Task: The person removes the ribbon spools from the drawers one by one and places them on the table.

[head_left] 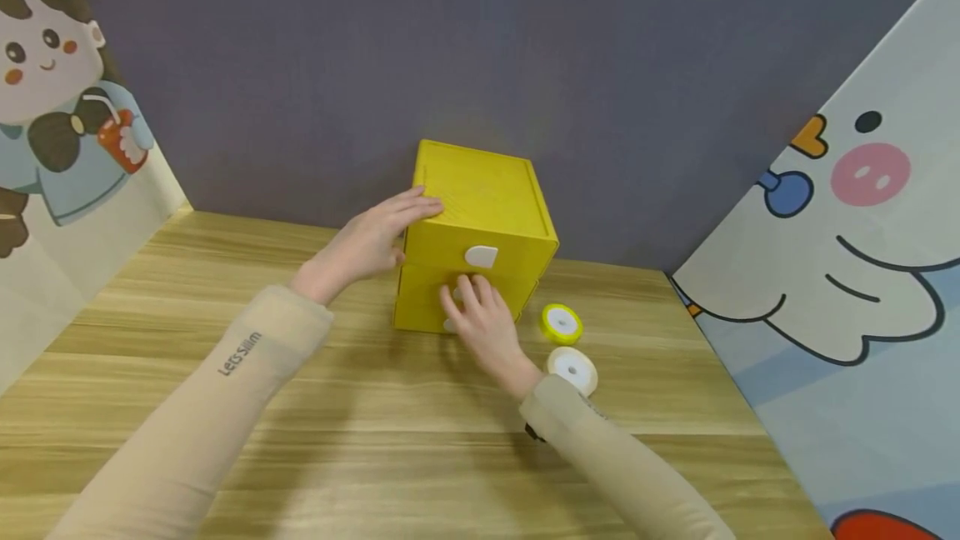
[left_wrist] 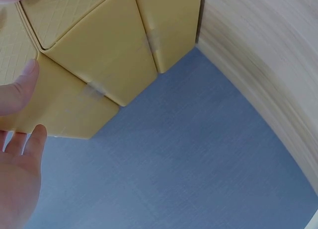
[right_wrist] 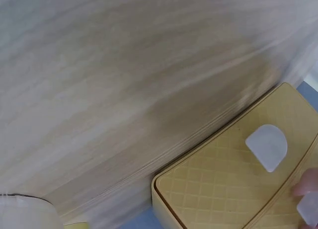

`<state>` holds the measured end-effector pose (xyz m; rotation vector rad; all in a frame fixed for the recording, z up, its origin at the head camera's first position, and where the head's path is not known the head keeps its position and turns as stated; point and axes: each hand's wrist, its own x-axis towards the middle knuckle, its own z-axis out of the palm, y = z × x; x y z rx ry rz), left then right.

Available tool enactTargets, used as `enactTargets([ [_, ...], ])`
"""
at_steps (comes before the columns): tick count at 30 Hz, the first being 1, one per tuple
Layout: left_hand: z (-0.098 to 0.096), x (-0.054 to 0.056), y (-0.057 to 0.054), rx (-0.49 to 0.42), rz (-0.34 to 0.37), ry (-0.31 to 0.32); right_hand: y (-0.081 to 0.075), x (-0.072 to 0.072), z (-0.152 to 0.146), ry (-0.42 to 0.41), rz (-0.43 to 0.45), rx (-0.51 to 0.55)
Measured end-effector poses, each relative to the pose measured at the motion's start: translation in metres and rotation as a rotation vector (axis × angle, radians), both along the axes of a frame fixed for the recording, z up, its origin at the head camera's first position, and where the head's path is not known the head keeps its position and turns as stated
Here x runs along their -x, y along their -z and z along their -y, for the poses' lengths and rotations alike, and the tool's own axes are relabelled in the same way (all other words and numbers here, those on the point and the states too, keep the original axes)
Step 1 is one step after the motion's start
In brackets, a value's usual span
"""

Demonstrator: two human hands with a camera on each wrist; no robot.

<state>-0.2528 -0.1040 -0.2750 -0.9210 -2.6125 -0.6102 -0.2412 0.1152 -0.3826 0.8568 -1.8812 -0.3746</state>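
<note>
A yellow drawer box point(head_left: 480, 182) stands against the back wall, its stacked drawers bearing white tabs. The left hand point(head_left: 363, 244) lies at the box's upper left corner, fingers stretched over the top and thumb down by the side. Seen from the left wrist, the thumb point(left_wrist: 22, 90) presses the yellow panel and the other fingers touch its edge. At the box's front, the right hand point(head_left: 487, 327) has bent fingers around the middle drawer's white tab point(head_left: 458, 294), pinching it. Just a fingertip beside that tab point(right_wrist: 309, 208) appears in the right wrist view, with the bottom tab point(right_wrist: 268, 147) uncovered.
Right of the box, a yellow-rimmed spool point(head_left: 561, 323) lies flat on the wooden table point(head_left: 360, 423). A white spool point(head_left: 572, 371) sits nearer, partly behind the right sleeve. Behind rises a dark grey wall point(head_left: 480, 40), with cartoon-printed panels point(head_left: 840, 273) at both sides.
</note>
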Motion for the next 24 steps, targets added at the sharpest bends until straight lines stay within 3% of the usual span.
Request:
enactTargets([
  [14,-0.0015,0.0002,-0.0001,0.002,0.054,-0.013,-0.0047,-0.0012,0.0011,-0.051,-0.013,-0.027],
  [24,-0.0005,-0.0007,-0.0023,0.013,0.053,-0.029,-0.0051,-0.0091,0.0047,-0.054,-0.094,-0.026],
])
